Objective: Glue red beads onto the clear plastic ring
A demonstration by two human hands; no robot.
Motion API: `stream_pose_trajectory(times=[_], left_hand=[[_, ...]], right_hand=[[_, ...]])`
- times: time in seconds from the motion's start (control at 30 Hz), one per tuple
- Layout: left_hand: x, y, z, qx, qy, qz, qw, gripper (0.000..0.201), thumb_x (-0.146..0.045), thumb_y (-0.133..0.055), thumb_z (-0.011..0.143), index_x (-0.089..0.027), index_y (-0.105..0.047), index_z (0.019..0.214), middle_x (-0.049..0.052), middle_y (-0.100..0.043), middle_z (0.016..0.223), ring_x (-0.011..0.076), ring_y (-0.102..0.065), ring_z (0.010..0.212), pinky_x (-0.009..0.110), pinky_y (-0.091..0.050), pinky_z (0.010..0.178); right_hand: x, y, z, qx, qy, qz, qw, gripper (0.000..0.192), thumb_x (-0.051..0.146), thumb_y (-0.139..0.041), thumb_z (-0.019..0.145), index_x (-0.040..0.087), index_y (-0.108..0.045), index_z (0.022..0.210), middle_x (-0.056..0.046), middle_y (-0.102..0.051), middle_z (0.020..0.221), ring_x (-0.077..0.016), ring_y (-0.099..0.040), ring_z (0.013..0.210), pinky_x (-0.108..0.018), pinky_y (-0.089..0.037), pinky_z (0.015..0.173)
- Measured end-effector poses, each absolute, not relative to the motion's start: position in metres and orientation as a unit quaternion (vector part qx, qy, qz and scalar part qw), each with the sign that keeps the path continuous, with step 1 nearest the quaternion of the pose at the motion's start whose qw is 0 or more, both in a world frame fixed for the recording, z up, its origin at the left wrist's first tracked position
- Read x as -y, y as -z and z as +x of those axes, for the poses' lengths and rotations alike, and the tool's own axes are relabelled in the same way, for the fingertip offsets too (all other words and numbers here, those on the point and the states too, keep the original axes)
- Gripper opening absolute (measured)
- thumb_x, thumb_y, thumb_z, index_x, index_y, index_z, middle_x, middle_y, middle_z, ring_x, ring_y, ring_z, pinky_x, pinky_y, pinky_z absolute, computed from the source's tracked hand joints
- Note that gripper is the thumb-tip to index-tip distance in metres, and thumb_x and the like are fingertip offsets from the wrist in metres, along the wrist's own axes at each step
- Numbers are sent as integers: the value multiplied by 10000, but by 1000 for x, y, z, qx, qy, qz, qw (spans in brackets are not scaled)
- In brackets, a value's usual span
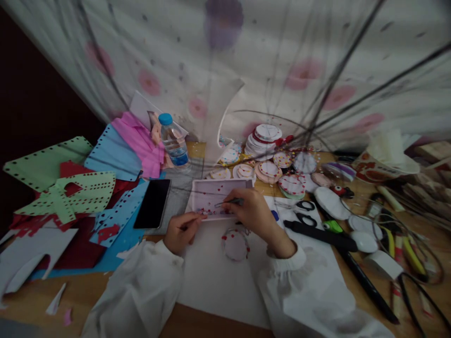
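Observation:
My right hand [254,212] grips metal tweezers [229,203], their tips pointing left over a shallow white tray [211,188] scattered with tiny red and dark beads. My left hand [180,231] rests at the tray's near-left edge, fingers pinched together on something too small to make out. Just below the tray, on a white paper sheet [214,281], lies a small round disc [235,244] edged with red dots. Both sleeves are white.
A black phone [153,203] lies left of the tray. A water bottle [173,141] stands behind it. Cut coloured paper [81,192] covers the left. Stacks of decorated discs [268,136] sit behind; scissors [305,212], pliers [405,246] and wire crowd the right.

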State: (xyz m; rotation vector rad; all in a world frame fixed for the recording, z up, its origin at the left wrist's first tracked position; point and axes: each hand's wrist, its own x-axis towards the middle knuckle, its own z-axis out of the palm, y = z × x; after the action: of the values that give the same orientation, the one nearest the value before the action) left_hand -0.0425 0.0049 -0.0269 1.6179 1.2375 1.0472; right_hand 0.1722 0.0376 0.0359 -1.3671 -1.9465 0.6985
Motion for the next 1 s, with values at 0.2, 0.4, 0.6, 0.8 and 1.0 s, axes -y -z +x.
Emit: stream_pose_trajectory(times=[0.2,0.4,0.6,0.8,1.0], left_hand=[[-4,32,-44,-496,-403,631,440,270,-312,-545,838,-118,-717,916,-65,-448,366,62,-395,309,168,-296,349],[-8,37,-44,-504,-394,608,470,290,-314,-521,870,-153,-641,1079,-54,-508,446,75,-435,394,169,-333,407],[-8,28,-42,-491,-391,598,499,423,-361,-510,883,-166,-541,1257,-45,-547,496,73,-427,402,173,-341,410],[-3,18,-41,-451,-465,504,572,375,-405,-560,837,-137,-604,1096,-54,-534,413,68,-383,315,166,-297,332],[9,15,-28,-420,-404,502,639,346,-441,-597,794,-131,-634,942,-50,-533,412,61,-395,316,165,-292,339]], right_hand=[[-38,-43,181,714,-282,-538,349,26,206,-715,738,186,-699,731,-15,-711,674,-143,-643,617,-230,-444,586],[-37,-48,185,710,-265,-517,398,59,242,-715,736,191,-697,712,-19,-711,690,-156,-645,652,-254,-462,624],[-34,-58,185,685,-279,-510,438,73,258,-695,751,187,-689,740,-19,-712,725,-157,-649,689,-259,-494,652],[-13,-74,195,659,-325,-507,451,111,302,-703,742,193,-684,749,-14,-702,731,-152,-650,682,-246,-520,636],[26,-46,211,636,-347,-514,459,151,351,-690,751,202,-677,761,-26,-699,720,-169,-655,659,-269,-536,614]])
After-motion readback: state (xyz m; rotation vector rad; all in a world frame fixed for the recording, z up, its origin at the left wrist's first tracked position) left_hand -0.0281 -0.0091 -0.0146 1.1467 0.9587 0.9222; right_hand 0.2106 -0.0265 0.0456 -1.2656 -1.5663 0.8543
